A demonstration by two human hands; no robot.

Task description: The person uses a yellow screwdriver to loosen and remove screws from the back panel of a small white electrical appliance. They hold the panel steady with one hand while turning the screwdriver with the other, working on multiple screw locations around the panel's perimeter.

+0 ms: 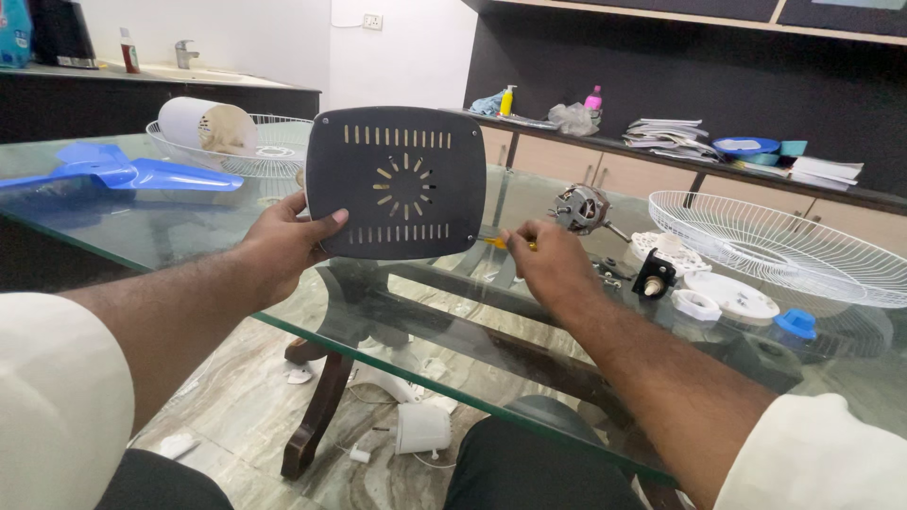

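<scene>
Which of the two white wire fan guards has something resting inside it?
The far-left white wire fan guard: a white cylindrical housing lies in it. The right-side white wire fan guard holds nothing.

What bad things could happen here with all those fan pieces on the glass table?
The left hand grips the dark vented plate by one edge only, so it might slip and knock the glass table. Near the right hand, small white and blue parts lie close to the table's near edge and could get nudged onto the floor. The motor looks heavy and may scratch the glass if dragged.
</scene>
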